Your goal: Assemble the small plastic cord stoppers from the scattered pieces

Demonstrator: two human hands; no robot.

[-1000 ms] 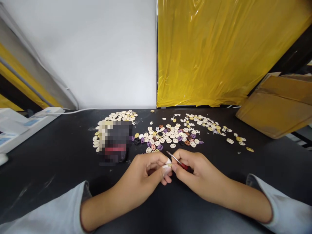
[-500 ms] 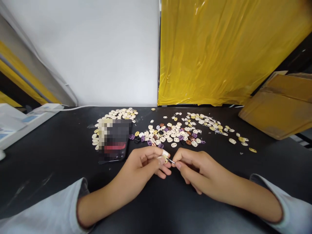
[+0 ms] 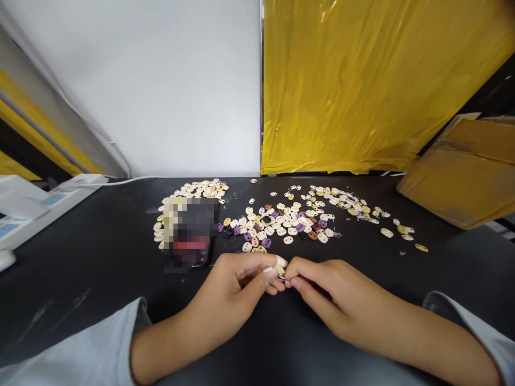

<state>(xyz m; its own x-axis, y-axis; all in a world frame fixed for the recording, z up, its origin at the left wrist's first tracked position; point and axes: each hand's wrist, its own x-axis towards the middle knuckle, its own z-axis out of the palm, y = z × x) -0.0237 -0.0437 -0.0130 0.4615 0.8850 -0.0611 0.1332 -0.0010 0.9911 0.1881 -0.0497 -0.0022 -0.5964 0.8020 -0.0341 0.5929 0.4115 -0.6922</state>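
Observation:
Between the thumb and index finger of my left hand (image 3: 231,289) is a small yellow oval piece (image 3: 280,271), partly hidden by the fingertips. White wrapping shows on that thumb and index finger. My right hand (image 3: 336,292) pinches a thin, dark metal tool (image 3: 285,279) whose tip meets the piece at its lower edge. Most of the tool is hidden in the fingers, so its kind is unclear. Just beyond both hands lies a loose pile of two-holed oval pieces (image 3: 288,240), mostly cream, with some purple, brown, yellow and black.
A phone (image 3: 201,220), partly pixelated, lies left of the pile, with cream pieces (image 3: 203,187) behind it. More pieces and small trimmings (image 3: 354,203) spread to the right. A cardboard box (image 3: 462,177) stands at right, a white power strip (image 3: 52,201) at left, on the black table (image 3: 80,332).
Both hands have come slightly lower and closer together, and the tool's visible length is shorter. The yellow piece has tilted between the left fingers.

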